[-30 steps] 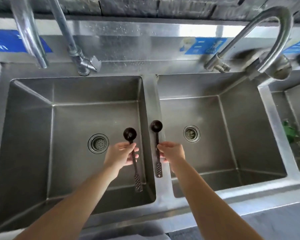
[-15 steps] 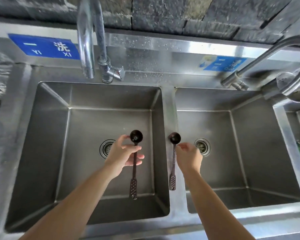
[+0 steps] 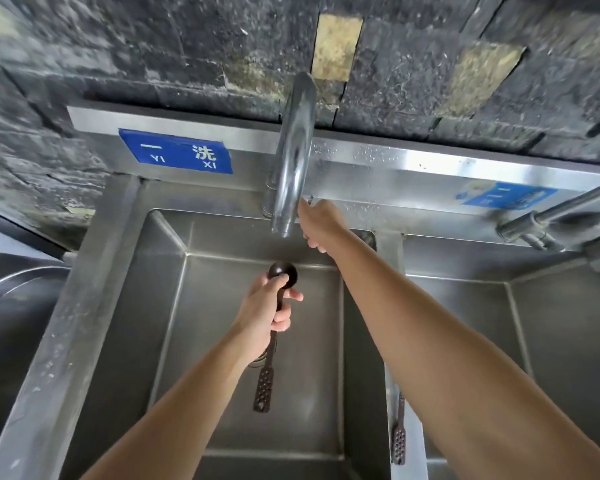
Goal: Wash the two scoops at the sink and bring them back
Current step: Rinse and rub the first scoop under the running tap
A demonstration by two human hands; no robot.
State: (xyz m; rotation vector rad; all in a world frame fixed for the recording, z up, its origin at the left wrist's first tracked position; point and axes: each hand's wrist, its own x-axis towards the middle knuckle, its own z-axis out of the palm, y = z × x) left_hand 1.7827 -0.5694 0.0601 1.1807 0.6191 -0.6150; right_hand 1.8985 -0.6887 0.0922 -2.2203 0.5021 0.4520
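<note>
**Gripping one scoop under the spout, reaching behind the tap**

Gripping a dark scoop point(image 3: 278, 306) by the upper part of its handle, the left hand point(image 3: 264, 315) sits at the centre of the frame with its fingers curled round the stem and the thumb pressed near the bowl. The round bowl points up the frame, just below the mouth of the tap spout point(image 3: 293, 157); the perforated flat end of the handle hangs down over the left basin point(image 3: 222, 341), and part of the drain ring shows beside the wrist.

The right hand point(image 3: 321, 225) is stretched up past the centre, right beside the spout and against the steel back panel. What its fingers are doing is hidden behind the hand itself, so whether it is closed on anything cannot be told. The right forearm crosses the divider between the basins and covers most of the second scoop point(image 3: 398, 441); only its perforated handle end shows at lower centre-right, lying along the divider point(image 3: 388, 247).

On the back panel in the upper left of the frame a blue sign point(image 3: 175, 151) reads "一 洗" with "YI XI" beneath. A second blue sign point(image 3: 508, 199) at the right is too blurred to read. Another tap pipe point(image 3: 548, 216) slants in from the right edge above the right basin point(image 3: 482, 323). A dark stone-tile wall point(image 3: 153, 46) fills the top, with two yellowish tiles above the spout.
</note>
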